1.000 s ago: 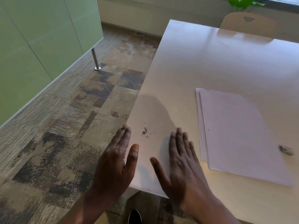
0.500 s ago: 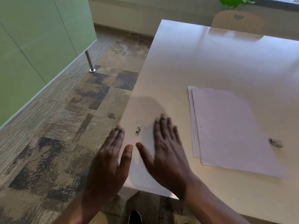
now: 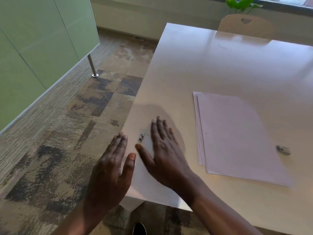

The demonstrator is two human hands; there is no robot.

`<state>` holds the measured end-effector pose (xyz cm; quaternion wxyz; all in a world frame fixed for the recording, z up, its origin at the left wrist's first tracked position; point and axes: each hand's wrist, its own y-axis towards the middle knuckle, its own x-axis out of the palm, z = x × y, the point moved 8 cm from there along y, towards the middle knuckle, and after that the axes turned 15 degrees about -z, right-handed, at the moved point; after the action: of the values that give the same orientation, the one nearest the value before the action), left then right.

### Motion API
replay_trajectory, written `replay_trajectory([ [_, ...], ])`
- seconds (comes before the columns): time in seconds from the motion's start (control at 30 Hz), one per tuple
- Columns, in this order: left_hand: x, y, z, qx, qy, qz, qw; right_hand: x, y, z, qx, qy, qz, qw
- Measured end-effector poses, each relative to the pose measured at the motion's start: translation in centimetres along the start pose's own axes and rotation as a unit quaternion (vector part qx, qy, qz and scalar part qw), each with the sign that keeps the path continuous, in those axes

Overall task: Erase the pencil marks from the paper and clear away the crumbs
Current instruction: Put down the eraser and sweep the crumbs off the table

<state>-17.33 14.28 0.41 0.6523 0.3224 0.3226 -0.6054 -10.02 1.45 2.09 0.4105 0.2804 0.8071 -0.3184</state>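
Observation:
A small heap of dark eraser crumbs [image 3: 141, 137] lies on the white table [image 3: 211, 65] close to its left edge. My right hand [image 3: 163, 150] rests flat on the table just right of the crumbs, fingers together, holding nothing. My left hand [image 3: 112, 168] hovers flat at the table's left edge, beside and below the crumbs, also holding nothing. A stack of white paper sheets [image 3: 237, 138] lies to the right. A grey eraser [image 3: 283, 150] sits on the paper's right side.
The table's left edge and near corner drop to a patterned carpet floor [image 3: 67, 133]. A green glass partition [image 3: 33, 48] with a metal post [image 3: 92, 67] stands at left. A beige chair [image 3: 245, 25] and a green plant [image 3: 242, 4] are beyond the table's far end.
My right hand has slid left across the table toward the crumbs, closing the gap to my left hand. The left hand stays at the table edge.

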Motion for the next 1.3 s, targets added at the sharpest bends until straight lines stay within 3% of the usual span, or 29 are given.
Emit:
replay_trajectory([
  [0.1, -0.1, 0.0, 0.0, -0.001, -0.003, 0.008, 1.0, 1.0, -4.6, 1.5, 0.038, -0.049, -0.019, 0.998],
  [0.2, -0.2, 0.0, 0.1, -0.004, -0.003, 0.014, 1.0, 3.1, -7.0, 0.8, -0.005, -0.091, -0.005, 0.996],
  [0.33, -0.1, -0.1, -0.1, -0.003, -0.005, 0.009, 1.0, 3.6, -3.7, -0.8, -0.068, -0.09, -0.01, 0.994],
  [0.53, 0.0, -0.2, -0.1, -0.005, -0.003, 0.008, 1.0, 1.8, -0.3, -1.4, -0.087, -0.09, -0.012, 0.992],
  [0.7, 0.0, -0.2, 0.0, -0.012, -0.006, 0.015, 1.0, 1.2, -1.4, 2.9, 0.073, -0.063, -0.004, 0.995],
  [0.77, 0.1, -0.2, -0.1, -0.014, -0.006, 0.011, 1.0, 1.7, -0.7, 2.6, 0.088, -0.071, -0.021, 0.993],
  [0.97, 0.1, 0.0, 0.0, -0.006, -0.009, 0.007, 1.0, 2.3, 1.8, -1.4, -0.039, -0.084, -0.026, 0.995],
  [1.07, 0.1, -0.1, -0.1, -0.007, -0.019, 0.01, 1.0, 1.4, 1.6, -1.9, -0.098, 0.015, 0.008, 0.995],
  [1.13, 0.1, -0.1, -0.1, -0.009, -0.015, 0.012, 1.0, 0.1, 1.1, -0.6, -0.076, 0.089, 0.071, 0.991],
  [1.2, 0.2, -0.1, -0.1, -0.012, -0.001, 0.01, 1.0, -0.8, 0.6, 0.5, -0.027, 0.097, 0.136, 0.986],
  [1.3, 0.4, -0.1, -0.1, -0.016, 0.03, 0.001, 0.999, -0.3, 1.0, 0.5, 0.025, 0.052, 0.121, 0.991],
])
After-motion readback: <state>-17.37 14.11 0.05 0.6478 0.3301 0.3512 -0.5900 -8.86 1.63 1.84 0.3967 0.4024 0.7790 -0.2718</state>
